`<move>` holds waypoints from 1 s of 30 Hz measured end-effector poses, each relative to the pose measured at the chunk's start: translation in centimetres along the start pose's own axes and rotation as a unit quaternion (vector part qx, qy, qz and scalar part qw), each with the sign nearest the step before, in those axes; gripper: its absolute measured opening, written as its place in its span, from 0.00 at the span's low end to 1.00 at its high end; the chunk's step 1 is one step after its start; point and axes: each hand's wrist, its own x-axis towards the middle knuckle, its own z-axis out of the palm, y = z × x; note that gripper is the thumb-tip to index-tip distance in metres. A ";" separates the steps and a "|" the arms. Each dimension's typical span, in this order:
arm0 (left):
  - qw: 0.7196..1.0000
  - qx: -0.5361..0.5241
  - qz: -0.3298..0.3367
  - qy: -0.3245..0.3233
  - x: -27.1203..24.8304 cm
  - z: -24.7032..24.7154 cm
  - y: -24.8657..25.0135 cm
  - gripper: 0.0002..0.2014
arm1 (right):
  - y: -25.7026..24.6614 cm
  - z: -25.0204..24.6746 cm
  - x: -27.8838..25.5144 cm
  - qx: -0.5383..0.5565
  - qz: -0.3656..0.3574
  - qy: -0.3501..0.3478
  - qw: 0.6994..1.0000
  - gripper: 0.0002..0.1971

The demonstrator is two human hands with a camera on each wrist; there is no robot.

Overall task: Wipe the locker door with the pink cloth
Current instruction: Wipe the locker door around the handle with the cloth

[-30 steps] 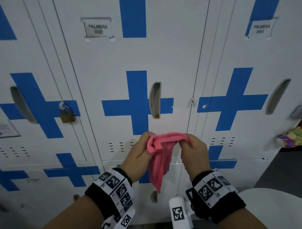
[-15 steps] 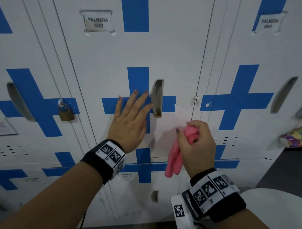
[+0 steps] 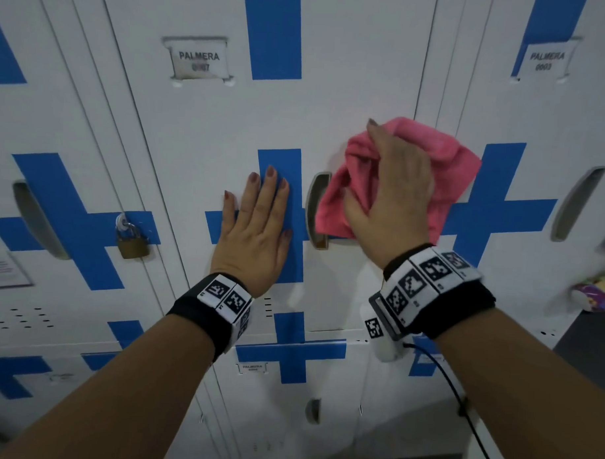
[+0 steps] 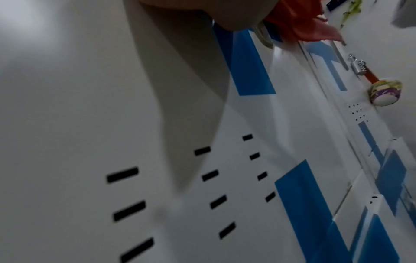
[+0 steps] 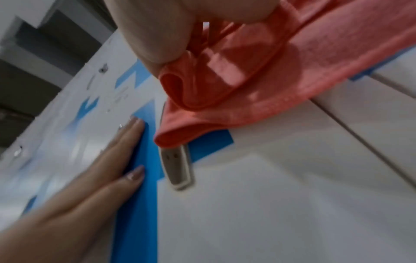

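White steel fills the head view: a bank of lockers marked with blue crosses. Far left, a neighbouring door carries a recessed handle (image 3: 37,220) and a brass padlock (image 3: 132,245) hanging on its hasp, with a small paper notice (image 3: 3,270) lower down at the edge.

Next comes the locker door (image 3: 201,129) being cleaned, with a label plate (image 3: 199,59) reading PALMERA near its top and rows of vent slots (image 4: 213,176) low down. The left hand (image 3: 256,227) lies flat against this door, fingers straight and close together, covering part of the blue cross (image 3: 279,160); it holds nothing. Just beside its thumb sits the door's recessed pull handle (image 3: 317,209).

Right of the handle, the right hand (image 3: 391,194) presses the pink cloth (image 3: 447,165) against the door's right side. The thumb and fingers bunch folds of the fabric; the right wrist view shows a finger pinching a fold (image 5: 191,89) while the cloth's lower edge drapes over the top of the handle. The cloth spreads across the seam onto the edge of the next locker.

Both wrists wear black bands with printed square markers (image 3: 426,278).

Farther right, the next door has its own label (image 3: 543,61) and handle (image 3: 576,204), and a multicoloured object (image 3: 597,294) hangs at the frame's edge.
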 end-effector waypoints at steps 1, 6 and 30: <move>1.000 0.003 0.001 0.005 0.0 0.1 0.0 0.32 | 0.5 0.5 -0.2 -0.023 -0.009 -0.020 0.999 0.37; 1.000 0.020 0.005 0.019 -0.1 0.4 0.1 0.32 | 2.1 2.5 -2.1 -0.077 -0.048 -0.075 0.993 0.36; 1.000 0.019 0.003 0.013 -0.1 0.4 0.0 0.34 | 3.1 2.4 -8.1 -0.118 -0.100 -0.216 0.964 0.41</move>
